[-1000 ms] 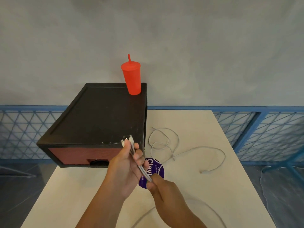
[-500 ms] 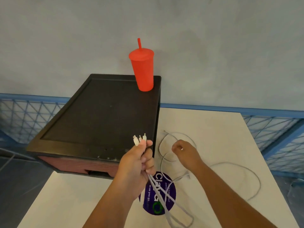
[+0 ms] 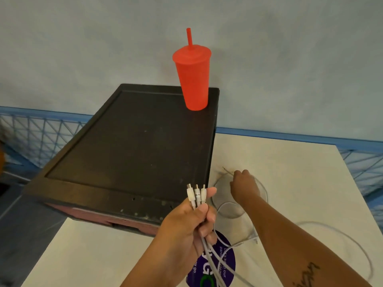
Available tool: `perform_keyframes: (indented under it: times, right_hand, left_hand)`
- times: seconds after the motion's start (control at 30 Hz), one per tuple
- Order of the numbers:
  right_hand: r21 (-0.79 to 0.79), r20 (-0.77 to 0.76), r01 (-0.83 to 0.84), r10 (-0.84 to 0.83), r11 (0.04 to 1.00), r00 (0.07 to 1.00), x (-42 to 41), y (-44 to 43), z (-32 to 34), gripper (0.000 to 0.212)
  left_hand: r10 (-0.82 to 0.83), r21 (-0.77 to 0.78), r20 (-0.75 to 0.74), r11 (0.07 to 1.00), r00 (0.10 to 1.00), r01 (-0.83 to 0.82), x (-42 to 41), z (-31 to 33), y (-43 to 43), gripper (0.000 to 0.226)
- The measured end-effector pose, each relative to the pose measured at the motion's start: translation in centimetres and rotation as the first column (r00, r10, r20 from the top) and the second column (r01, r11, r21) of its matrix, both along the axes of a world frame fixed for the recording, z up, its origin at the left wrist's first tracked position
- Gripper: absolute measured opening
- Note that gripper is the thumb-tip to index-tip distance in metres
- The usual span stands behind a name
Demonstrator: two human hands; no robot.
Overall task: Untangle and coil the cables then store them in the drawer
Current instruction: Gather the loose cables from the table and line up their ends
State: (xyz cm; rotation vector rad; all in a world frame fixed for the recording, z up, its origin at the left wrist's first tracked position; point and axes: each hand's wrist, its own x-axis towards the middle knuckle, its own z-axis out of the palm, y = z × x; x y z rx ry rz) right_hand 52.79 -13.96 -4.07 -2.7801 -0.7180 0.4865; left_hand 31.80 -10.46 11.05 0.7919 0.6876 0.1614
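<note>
The left hand [image 3: 186,222] is clenched round three white plugs [image 3: 196,194], their grey cables [image 3: 209,257] trailing limp toward the near edge of the desk [image 3: 290,162]. The right hand [image 3: 244,187] pinches the tip of a loose cable [image 3: 229,203] looped beside the drawer unit [image 3: 134,146] (surely light and floppy; best gathered from its ends)

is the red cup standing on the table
No, the cup stands upright on the black box, not on the table.
</note>
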Motion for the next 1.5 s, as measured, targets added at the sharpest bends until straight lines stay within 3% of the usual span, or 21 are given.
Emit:
perform_keyframes:
  times: [0.17,0.33,0.43,0.5,0.53,0.63,0.7,0.8,0.97,1.2,1.37,1.5]
  right_hand:
    - [0.05,-0.016,0.134,-0.133,0.99,0.991,-0.2,-1.5,-0.2,0.029]
    - [0.171,-0.184,0.375,-0.344,0.911,0.921,-0.3,-4.4,0.5,0.029]
    - [0.264,-0.36,0.556,-0.454,0.788,0.815,-0.8,-6.0,1.6,0.019]
    - [0.324,-0.504,0.619,-0.423,0.715,0.753,-1.5,-6.8,2.7,0.008]
    - [0.386,-0.553,0.641,-0.389,0.664,0.736,-1.7,-7.2,2.8,0.013]
    - [0.558,-0.738,0.772,-0.243,0.304,0.629,-4.2,-8.2,5.8,0.016]
    - [0.637,-0.717,0.729,-0.155,0.25,0.68,-6.3,-9.0,8.8,0.014]
    - [0.744,-0.626,0.627,-0.088,0.23,0.775,-9.4,-10.4,12.9,0.019]
    - [0.838,-0.479,0.462,-0.016,0.291,0.878,-15.6,-13.5,18.2,0.017]
    - [0.892,-0.359,0.322,0.064,0.318,0.931,-23.0,-16.7,21.1,0.016]
    - [0.907,-0.286,0.239,0.09,0.347,0.954,-26.6,-17.7,21.5,0.009]
    - [0.898,-0.25,0.199,0.083,0.393,0.965,-28.8,-18.1,21.6,0.016]
  left_hand:
    - [-0.013,0.021,-0.027,1.0,1.0,0.014,-0.3,0.2,0.0,0.027]
    - [-0.06,0.065,-0.075,0.996,0.995,0.065,-0.9,0.7,-0.9,0.027]
    - [-0.083,0.085,-0.094,0.992,0.992,0.091,-1.5,1.5,-1.7,0.03]
    - [-0.092,0.06,-0.097,0.993,0.991,0.098,-2.1,2.1,-2.2,0.032]
    - [-0.097,0.048,-0.097,0.994,0.991,0.102,-2.4,2.3,-2.4,0.033]
    - [-0.095,0.026,-0.115,0.995,0.989,0.099,-3.2,2.7,-3.3,0.034]
    - [-0.078,0.025,-0.108,0.996,0.991,0.081,-3.9,3.1,-3.9,0.034]
    - [-0.069,0.033,-0.055,0.997,0.996,0.071,-5.2,3.8,-5.0,0.033]
    - [-0.055,0.037,0.022,0.998,0.998,0.054,-7.4,5.0,-6.8,0.029]
    - [-0.083,0.194,0.049,0.978,0.995,0.072,-10.6,6.9,-9.3,0.025]
    - [-0.092,0.247,0.079,0.967,0.993,0.069,-12.4,7.6,-10.7,0.022]
    - [-0.098,0.272,0.111,0.96,0.989,0.064,-13.4,7.8,-11.5,0.022]
